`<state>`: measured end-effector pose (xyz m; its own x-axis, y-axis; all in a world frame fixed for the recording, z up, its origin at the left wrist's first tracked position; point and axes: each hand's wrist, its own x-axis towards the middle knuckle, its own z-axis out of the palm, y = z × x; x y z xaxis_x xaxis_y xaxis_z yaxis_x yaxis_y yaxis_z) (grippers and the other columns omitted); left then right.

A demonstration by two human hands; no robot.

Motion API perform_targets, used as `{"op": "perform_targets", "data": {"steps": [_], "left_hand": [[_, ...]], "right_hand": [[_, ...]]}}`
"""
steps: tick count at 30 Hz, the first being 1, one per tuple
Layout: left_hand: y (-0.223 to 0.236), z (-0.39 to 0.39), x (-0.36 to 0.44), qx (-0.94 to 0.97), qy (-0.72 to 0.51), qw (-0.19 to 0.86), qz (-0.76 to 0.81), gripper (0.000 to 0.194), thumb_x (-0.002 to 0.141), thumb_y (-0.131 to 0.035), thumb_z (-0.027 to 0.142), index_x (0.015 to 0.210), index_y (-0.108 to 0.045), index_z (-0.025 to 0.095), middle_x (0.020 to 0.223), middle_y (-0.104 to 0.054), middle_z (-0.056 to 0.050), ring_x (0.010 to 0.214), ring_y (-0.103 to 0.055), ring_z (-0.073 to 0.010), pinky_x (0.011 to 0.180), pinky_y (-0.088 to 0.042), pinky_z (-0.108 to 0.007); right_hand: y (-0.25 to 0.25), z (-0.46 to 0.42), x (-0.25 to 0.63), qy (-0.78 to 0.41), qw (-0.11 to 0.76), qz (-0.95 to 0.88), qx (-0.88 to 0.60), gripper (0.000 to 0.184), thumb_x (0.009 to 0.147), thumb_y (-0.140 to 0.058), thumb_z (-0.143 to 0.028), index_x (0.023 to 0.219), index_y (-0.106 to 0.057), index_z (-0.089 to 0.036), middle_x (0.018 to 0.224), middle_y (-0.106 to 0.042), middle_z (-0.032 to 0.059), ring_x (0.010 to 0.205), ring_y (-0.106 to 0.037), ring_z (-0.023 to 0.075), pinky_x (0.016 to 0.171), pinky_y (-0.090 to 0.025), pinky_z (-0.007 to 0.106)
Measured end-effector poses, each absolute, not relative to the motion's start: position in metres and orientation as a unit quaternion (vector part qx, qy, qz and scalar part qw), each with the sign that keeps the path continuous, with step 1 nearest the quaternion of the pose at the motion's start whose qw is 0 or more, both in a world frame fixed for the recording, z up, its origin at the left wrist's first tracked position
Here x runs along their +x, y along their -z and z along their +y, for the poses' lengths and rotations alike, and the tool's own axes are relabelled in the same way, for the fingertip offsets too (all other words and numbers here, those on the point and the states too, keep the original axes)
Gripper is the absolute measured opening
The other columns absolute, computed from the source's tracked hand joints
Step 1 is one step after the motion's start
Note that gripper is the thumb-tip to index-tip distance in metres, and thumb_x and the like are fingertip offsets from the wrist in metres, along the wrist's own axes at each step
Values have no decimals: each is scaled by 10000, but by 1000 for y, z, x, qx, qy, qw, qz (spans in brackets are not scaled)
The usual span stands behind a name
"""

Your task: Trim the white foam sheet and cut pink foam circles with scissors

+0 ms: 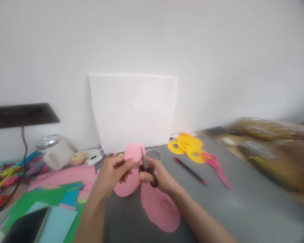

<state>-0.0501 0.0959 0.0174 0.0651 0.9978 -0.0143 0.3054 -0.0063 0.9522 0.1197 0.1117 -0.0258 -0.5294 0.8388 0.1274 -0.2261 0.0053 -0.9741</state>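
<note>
My left hand (120,170) pinches a small pink paper circle (133,152) by its lower edge, raised above the table. In my right hand (154,172) is a pair of dark-handled scissors (145,160), pointing up with the blades against the circle's right edge. Whether the blades are parted is hard to tell from the blur. Below my left hand lies a larger pink paper disc (126,187). Under my right wrist a stack of pink paper rings (164,209) overlaps on the grey table (131,222).
Yellow paper rings (188,146), pink scissors (216,167) and a black-and-red pencil (191,171) lie to the right. A clear round ring (154,154) sits behind my right hand. Left are a white mug (57,155), coloured paper sheets (58,219) and a phone (27,226). A white board (134,111) leans on the wall.
</note>
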Motion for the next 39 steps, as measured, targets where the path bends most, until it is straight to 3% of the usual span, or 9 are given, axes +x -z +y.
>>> {"op": "perform_targets", "data": {"steps": [12,18,25,29,39], "left_hand": [[-13,97,-41,591,-408,464,519,364,759,-622,522,676,-593,168,567,-574,22,416,-465,-84,404,-353,-219],[-7,97,-29,578,-427,413,560,435,796,-572,509,543,-591,155,436,-531,6,402,-446,-90,426,-350,-222],[-10,97,-30,598,-392,422,557,419,789,-580,403,449,-541,162,423,-527,9,404,-439,-84,425,-334,-213],[-10,98,-32,598,-397,416,558,408,775,-605,421,466,-545,160,440,-535,10,404,-435,-80,422,-329,-212],[-9,98,-35,590,-407,417,559,401,767,-613,475,527,-581,155,468,-538,3,422,-441,-90,427,-337,-222]], "right_hand": [[28,111,116,-666,421,-558,-261,490,628,-768,-531,836,-512,-168,534,-484,-80,482,-482,89,545,-459,263],[31,112,114,-693,403,-552,-229,510,566,-830,-490,811,-521,-167,614,-543,-39,577,-542,125,580,-449,267],[32,115,118,-705,423,-537,-191,542,543,-872,-418,887,-531,-173,669,-540,-44,581,-466,97,698,-429,305],[36,117,119,-704,420,-539,-195,529,585,-856,-415,934,-546,-166,702,-544,-31,581,-437,87,696,-410,298],[27,113,118,-684,409,-560,-227,511,570,-843,-470,832,-532,-160,645,-509,-46,561,-413,82,564,-337,236]]}}
